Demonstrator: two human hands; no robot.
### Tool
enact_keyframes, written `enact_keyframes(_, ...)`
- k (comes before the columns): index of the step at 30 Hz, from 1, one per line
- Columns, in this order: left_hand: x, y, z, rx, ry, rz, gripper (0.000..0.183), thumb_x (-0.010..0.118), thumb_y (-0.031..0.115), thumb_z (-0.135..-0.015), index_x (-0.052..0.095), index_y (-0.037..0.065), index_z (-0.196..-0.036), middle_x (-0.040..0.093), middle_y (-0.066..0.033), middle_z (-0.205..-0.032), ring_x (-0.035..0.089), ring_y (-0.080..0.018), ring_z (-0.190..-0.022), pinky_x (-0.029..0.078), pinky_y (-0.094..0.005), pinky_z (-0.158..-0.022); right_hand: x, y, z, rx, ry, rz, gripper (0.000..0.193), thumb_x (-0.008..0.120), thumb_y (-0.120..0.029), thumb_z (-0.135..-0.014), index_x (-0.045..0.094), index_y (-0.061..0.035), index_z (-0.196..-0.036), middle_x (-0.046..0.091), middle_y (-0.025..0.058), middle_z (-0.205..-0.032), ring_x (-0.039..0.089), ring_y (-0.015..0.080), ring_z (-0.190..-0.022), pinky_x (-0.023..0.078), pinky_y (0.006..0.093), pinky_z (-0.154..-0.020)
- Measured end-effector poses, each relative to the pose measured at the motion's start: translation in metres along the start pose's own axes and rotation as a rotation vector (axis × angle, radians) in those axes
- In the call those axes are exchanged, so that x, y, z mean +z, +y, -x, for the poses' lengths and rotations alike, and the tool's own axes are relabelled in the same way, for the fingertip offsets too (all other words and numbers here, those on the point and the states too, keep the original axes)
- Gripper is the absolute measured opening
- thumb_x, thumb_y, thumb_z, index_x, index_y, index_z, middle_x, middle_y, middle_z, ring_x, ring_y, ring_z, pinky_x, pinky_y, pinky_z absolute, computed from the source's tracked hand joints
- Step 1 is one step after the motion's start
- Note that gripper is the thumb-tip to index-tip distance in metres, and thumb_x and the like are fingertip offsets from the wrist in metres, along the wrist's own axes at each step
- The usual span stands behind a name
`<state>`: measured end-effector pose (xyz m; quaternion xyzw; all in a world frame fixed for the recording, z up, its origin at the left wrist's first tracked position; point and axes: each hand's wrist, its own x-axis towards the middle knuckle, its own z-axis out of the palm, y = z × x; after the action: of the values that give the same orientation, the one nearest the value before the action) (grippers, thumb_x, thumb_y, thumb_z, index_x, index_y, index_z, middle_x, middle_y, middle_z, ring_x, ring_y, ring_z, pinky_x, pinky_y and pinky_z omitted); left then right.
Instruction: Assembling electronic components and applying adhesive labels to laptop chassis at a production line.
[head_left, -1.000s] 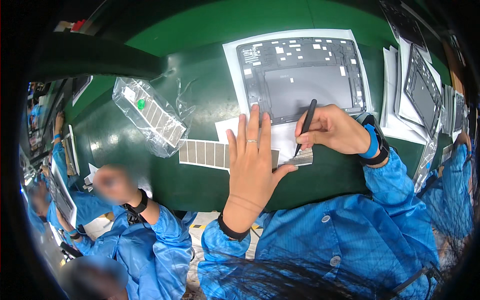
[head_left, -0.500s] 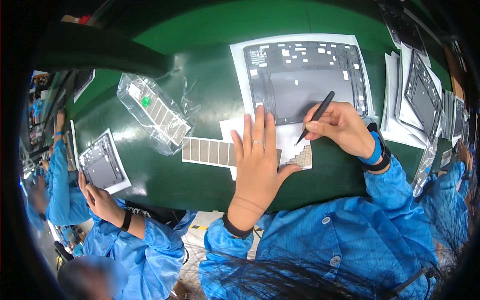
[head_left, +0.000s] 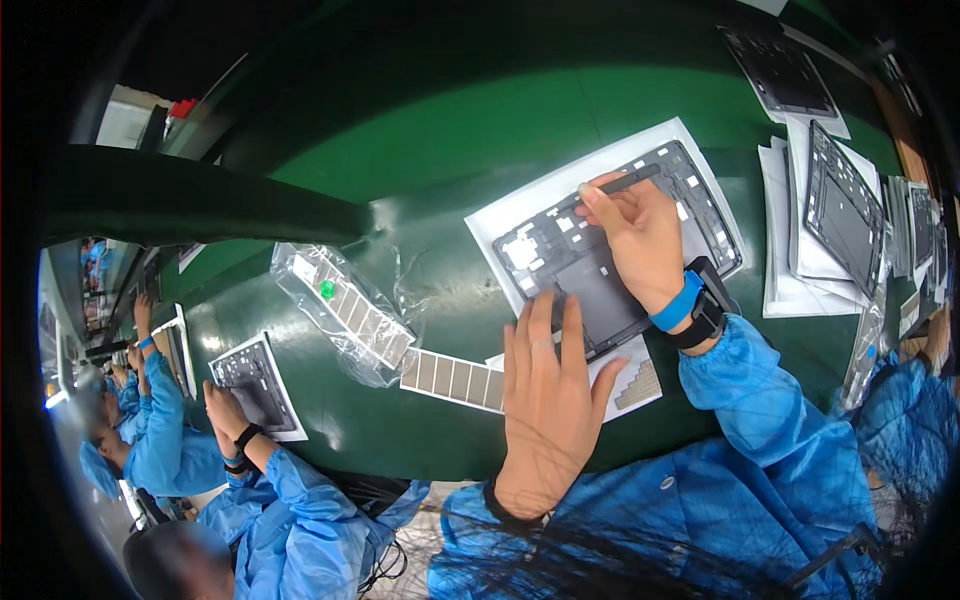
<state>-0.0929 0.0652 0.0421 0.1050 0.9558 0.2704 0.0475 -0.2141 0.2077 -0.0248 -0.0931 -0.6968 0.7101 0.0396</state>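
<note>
A dark, flat tablet-like housing [head_left: 580, 295] lies tilted on a white sheet [head_left: 655, 134], with many small white patches along its upper part. Over its upper half, my right hand [head_left: 640, 240] pinches slim black tweezers [head_left: 635, 180]; their tip is hard to make out against the fingers. My left hand [head_left: 548, 410] lies flat with fingers spread, fingertips at the housing's lower left edge. Under and beside it are a strip of grey-beige rectangles [head_left: 452, 380] and a white backing sheet with small beige pieces [head_left: 638, 388].
A clear plastic bag [head_left: 345, 318] with another strip and a green dot lies at left. Paper sheets [head_left: 800, 285] and another housing [head_left: 845, 205] are stacked at right. At lower left, a co-worker's hand [head_left: 225, 410] touches a similar housing [head_left: 258, 385]. A dark beam [head_left: 200, 205] crosses the upper left.
My right hand has moved up from the small beige pieces to over the housing, still holding the tweezers. The housing now appears rotated and lower. My left fingers reach its edge; the view has shifted.
</note>
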Motion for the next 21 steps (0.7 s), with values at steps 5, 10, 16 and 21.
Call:
enact_keyframes(5, 0.009, -0.012, -0.046, 0.061, 0.077, 0.000, 0.070, 0.080, 0.024, -0.091, 0.050, -0.012, -0.143, 0.044, -0.0300, -0.152, 0.048, -0.0490, -0.135, 0.045, -0.0511, -0.113, 0.009, -0.004, 0.000, -0.005, 0.051, 0.032, 0.022, 0.075, -0.012, -0.099, 0.069, 0.0065, -0.109, 0.076, 0.0143, -0.094, 0.076, 0.0172, -0.088, 0.058, 0.0280, -0.077)
enact_keyframes(10, 0.013, -0.014, -0.055, 0.046, 0.071, -0.017, 0.069, 0.080, 0.022, -0.090, 0.051, -0.014, -0.142, 0.045, -0.0291, -0.152, 0.049, -0.0480, -0.135, 0.046, -0.0505, -0.111, 0.008, -0.005, 0.001, -0.008, 0.064, 0.018, 0.024, 0.076, -0.013, -0.098, 0.069, 0.0069, -0.110, 0.077, 0.0152, -0.095, 0.076, 0.0185, -0.088, 0.058, 0.0285, -0.078)
enact_keyframes(16, 0.016, -0.014, -0.057, 0.044, 0.075, -0.028, 0.070, 0.081, 0.021, -0.089, 0.051, -0.014, -0.142, 0.044, -0.0277, -0.152, 0.048, -0.0477, -0.135, 0.045, -0.0522, -0.112, 0.007, -0.005, -0.001, -0.006, 0.062, 0.038, 0.024, 0.076, -0.014, -0.099, 0.069, 0.0066, -0.109, 0.077, 0.0153, -0.095, 0.076, 0.0184, -0.089, 0.058, 0.0286, -0.078)
enact_keyframes(21, 0.018, -0.015, -0.058, 0.045, 0.079, -0.029, 0.071, 0.081, 0.019, -0.088, 0.050, -0.014, -0.142, 0.044, -0.0288, -0.152, 0.047, -0.0493, -0.134, 0.044, -0.0530, -0.111, 0.010, -0.004, -0.002, -0.015, 0.075, 0.046, 0.024, 0.077, -0.014, -0.098, 0.070, 0.0073, -0.108, 0.077, 0.0154, -0.094, 0.076, 0.0171, -0.087, 0.058, 0.0278, -0.075)
